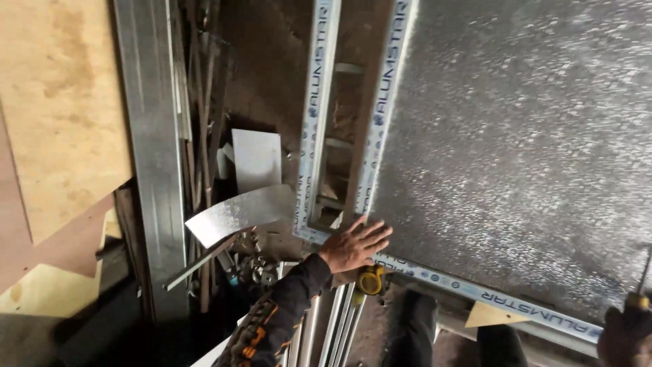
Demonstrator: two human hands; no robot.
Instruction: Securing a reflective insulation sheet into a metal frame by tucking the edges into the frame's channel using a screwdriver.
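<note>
Your left hand point(353, 246) lies flat and released, fingers spread, pressing on the corner of the aluminium frame point(380, 129), where the upright white-filmed rails meet the lower rail that runs off toward the right edge of the view. So that frame corner sits directly under your left palm and fingertips, and the palm holds nothing. Just below that hand, near the wrist, a yellow and black tool point(370, 279) lies beside the lower rail; it is close to the hand, but whether they touch cannot be told. Your dark sleeve with orange markings point(272, 319) reaches up from the bottom of the view. To the right of the frame rail the large patterned glass panel point(523, 136) fills the frame, with its frosted, pebbled face turned to you. Your right hand point(625, 336) is at the bottom right corner of the view, well apart from the left, its grip clenched around a yellow-handled screwdriver point(642, 282) whose thin shaft points upward over the panel's lower edge. A small tan wedge point(492, 314) sits just under the lower rail between your two hands. To the left lie a curved sheet-metal strip point(238, 214), a long grey metal channel point(153, 149) and a plywood board point(58, 109).
</note>
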